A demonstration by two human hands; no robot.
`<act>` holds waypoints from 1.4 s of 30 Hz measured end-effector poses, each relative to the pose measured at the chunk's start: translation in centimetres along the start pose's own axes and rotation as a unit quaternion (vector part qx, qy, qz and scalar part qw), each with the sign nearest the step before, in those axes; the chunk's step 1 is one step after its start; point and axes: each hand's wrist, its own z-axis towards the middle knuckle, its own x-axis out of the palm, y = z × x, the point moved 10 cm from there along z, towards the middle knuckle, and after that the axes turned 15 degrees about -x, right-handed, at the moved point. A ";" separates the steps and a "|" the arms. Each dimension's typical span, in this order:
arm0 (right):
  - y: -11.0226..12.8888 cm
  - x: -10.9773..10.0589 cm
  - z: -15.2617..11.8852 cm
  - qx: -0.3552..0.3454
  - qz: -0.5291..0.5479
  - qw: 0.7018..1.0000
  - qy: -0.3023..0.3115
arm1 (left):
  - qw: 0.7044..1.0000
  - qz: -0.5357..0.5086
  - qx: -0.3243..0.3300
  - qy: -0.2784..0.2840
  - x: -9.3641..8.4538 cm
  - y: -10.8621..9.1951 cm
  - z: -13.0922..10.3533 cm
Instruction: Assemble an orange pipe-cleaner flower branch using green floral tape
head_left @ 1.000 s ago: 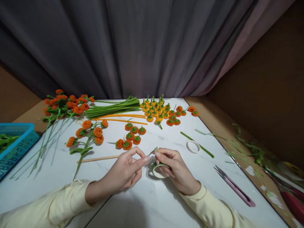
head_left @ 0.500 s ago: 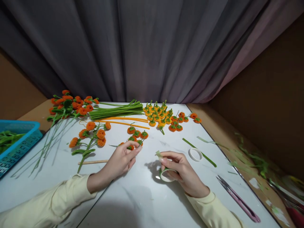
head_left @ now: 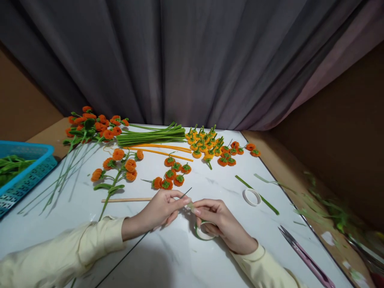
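My left hand (head_left: 163, 208) is closed, pinching a thin dark wire (head_left: 186, 192) whose tip sticks out past the fingertips. My right hand (head_left: 220, 220) is closed on a roll of green floral tape (head_left: 198, 233), with the white core against the curled fingers. Thumb and forefinger pinch the pale loose end of the tape (head_left: 191, 206), which meets the wire at the left fingertips. Just beyond the hands lie several orange fuzzy flower heads (head_left: 170, 174) with green caps. A finished-looking orange flower stem (head_left: 115, 181) and a wooden stick (head_left: 126, 200) lie left of them.
Green pipe cleaners (head_left: 151, 137), orange pipe cleaners (head_left: 162, 153) and yellow flower heads (head_left: 204, 145) lie at the back. A blue basket (head_left: 45, 154) stands left. Right are a white ring (head_left: 252, 197), a green strip (head_left: 267, 204) and pink-handled scissors (head_left: 309, 260).
My hands have come together over the table. The left has drawn back from the orange flower heads and now shows the wire. The right has moved left with the tape.
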 end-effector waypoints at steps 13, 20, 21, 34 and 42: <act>0.9 0.5 0.0 -0.028 -0.123 0.992 -0.004 | 1.000 -0.009 0.025 -0.009 -0.3 0.2 0.1; 0.8 0.4 -0.2 -0.031 -0.057 0.996 -0.053 | 0.995 -0.061 0.039 -0.070 -1.6 0.2 0.4; 1.0 0.0 -0.2 -0.041 -0.053 0.995 -0.075 | 0.994 -0.072 0.037 -0.077 -1.8 0.1 0.3; 3.1 -1.9 -1.1 -0.192 -0.164 0.965 -0.063 | 0.988 -0.113 0.046 -0.095 -2.5 0.2 0.5; 4.4 -1.1 -1.8 -0.275 -0.204 0.939 -0.042 | 0.987 -0.118 0.043 -0.104 -2.6 0.2 0.4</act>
